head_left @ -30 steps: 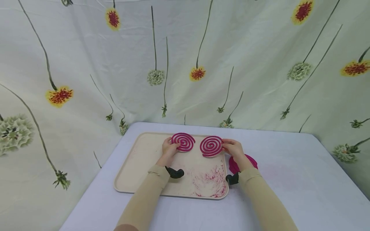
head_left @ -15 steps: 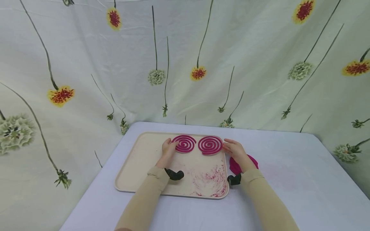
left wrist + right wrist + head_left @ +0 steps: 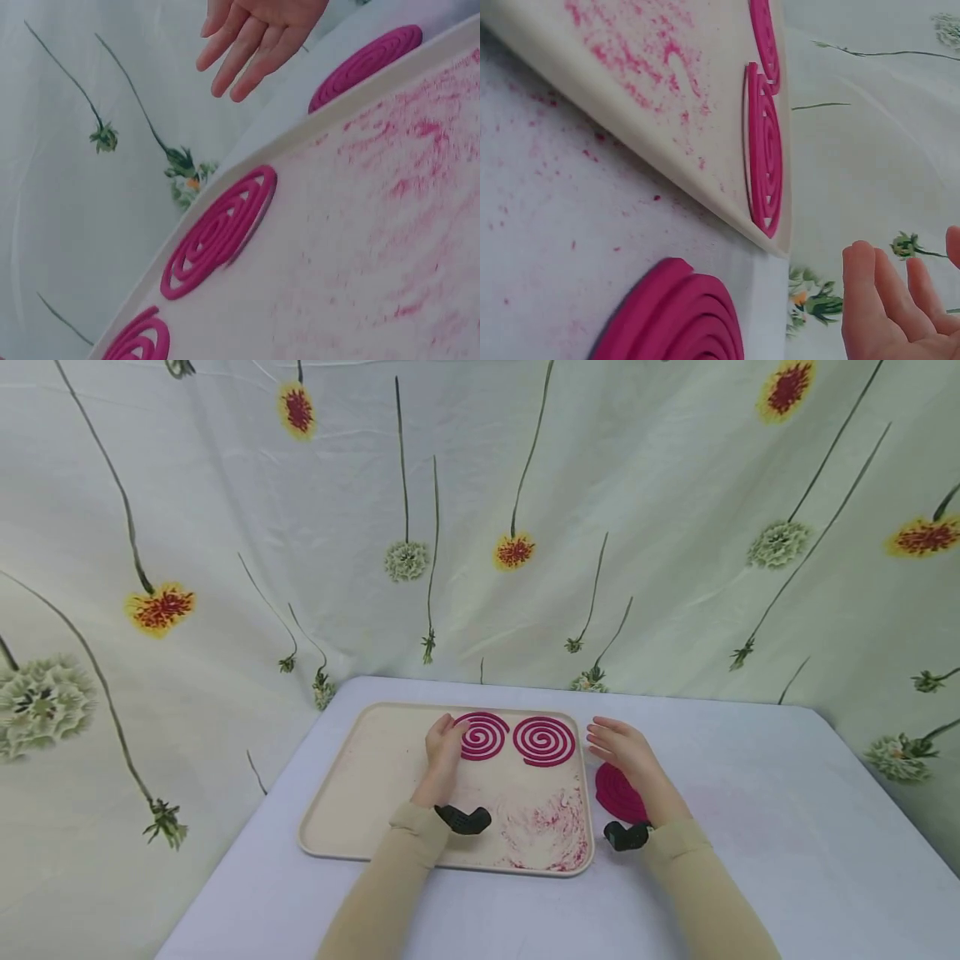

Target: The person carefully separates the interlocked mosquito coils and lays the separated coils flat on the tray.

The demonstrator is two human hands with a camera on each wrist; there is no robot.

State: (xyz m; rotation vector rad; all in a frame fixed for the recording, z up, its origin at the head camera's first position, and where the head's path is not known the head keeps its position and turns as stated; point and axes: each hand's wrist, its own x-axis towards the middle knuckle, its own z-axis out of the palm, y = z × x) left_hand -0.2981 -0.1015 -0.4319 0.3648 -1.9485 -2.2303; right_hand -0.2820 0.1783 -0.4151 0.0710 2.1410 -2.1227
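Magenta coils (image 3: pixel 544 742), flat, round, spiral-wound

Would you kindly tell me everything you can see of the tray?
The tray is a shallow, plastic-looking cream rectangle with rounded corners and a raised rim. It sits flat on the white table, pink smudges marking its near right part. Two magenta spiral coils lie at its far right; the left hand is above it, contact unclear.

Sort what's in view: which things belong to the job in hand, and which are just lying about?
Likely in the job:
left hand
right hand
beige tray
left coil on tray
right coil on tray
pink coil beside tray

Likely just around:
floral backdrop
white table
black wrist pieces
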